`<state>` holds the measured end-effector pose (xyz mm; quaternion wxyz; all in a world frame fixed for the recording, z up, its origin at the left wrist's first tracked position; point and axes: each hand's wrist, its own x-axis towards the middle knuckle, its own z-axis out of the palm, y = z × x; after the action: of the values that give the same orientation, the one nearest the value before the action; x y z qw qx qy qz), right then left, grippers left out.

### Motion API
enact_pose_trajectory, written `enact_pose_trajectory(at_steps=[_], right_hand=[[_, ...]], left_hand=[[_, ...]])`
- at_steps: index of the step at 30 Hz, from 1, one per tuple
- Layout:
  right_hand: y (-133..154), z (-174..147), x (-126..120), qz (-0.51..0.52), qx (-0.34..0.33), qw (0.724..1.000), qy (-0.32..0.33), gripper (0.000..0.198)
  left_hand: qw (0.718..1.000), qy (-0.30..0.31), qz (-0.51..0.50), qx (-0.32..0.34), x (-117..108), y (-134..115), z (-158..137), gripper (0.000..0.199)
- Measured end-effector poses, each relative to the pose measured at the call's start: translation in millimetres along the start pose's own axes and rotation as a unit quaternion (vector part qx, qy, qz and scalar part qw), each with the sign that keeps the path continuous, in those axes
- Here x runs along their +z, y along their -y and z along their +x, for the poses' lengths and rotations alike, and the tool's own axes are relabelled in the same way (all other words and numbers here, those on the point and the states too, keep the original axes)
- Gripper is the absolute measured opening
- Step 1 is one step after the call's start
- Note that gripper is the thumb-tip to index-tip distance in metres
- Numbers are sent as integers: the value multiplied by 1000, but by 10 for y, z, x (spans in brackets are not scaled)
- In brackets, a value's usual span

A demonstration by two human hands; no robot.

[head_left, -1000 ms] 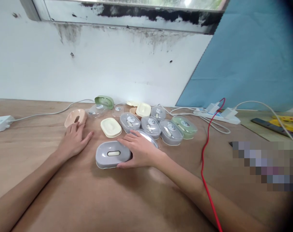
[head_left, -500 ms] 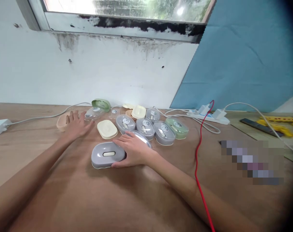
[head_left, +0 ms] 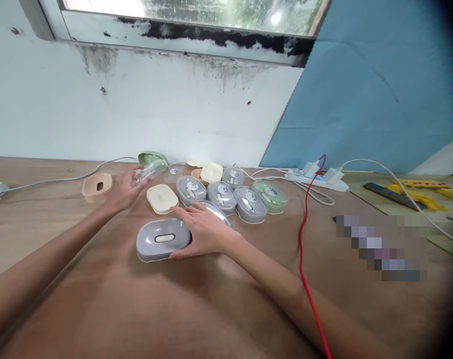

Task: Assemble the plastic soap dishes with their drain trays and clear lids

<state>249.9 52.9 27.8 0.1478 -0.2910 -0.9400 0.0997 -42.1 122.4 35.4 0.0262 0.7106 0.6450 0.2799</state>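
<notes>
My left hand [head_left: 126,190] grips a clear plastic lid [head_left: 151,170], raised on edge just in front of an open green oval box [head_left: 148,157] by the wall. With thumb and fingers around its right end, my right hand [head_left: 206,232] holds a grey oval box [head_left: 164,238] with a pale bar in its top; the box rests on the table. Behind it lies a cream oval piece [head_left: 162,198]. A peach oval box part [head_left: 97,186] with a dark slot stands left of my left hand. Another clear-topped box [head_left: 216,211] is partly hidden behind my right hand.
Several grey lidded boxes [head_left: 222,197] and a green one [head_left: 271,195] stand grouped behind my right hand. A red cable [head_left: 301,249] crosses the table on the right, from a white power strip [head_left: 323,180]. Yellow items [head_left: 420,194] lie far right.
My left hand has closed on the clear lid and lifted it off the table, tilting it up. My right hand stays on the grey box. The whole view has shifted slightly.
</notes>
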Motion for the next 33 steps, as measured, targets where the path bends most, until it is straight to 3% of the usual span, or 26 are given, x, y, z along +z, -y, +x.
enact_pose_trajectory(at_steps=[4,8,12,17,23,27,33], right_hand=[[-16,7,38,27,13,1000,-6,139],[11,-7,9,63,24,997,-34,135],[32,-22,-54,83,60,994,-37,121],[32,-22,-82,82,45,995,-27,123],[44,-10,-101,48,14,999,-9,85],[47,-4,-103,39,14,999,-8,86],[50,0,-73,12,9,1000,-7,87]], left_hand=[[975,20,-128,179,-108,-32,-692,59],[956,1,-118,268,-129,-38,-1116,61],[954,19,-140,263,-123,-48,-1149,62],[947,72,-158,268,-89,-43,-1131,66],[944,131,-165,253,-67,-80,-1174,67],[931,174,-186,260,-95,-84,-1144,78],[917,177,-213,286,-87,-22,-1115,93]])
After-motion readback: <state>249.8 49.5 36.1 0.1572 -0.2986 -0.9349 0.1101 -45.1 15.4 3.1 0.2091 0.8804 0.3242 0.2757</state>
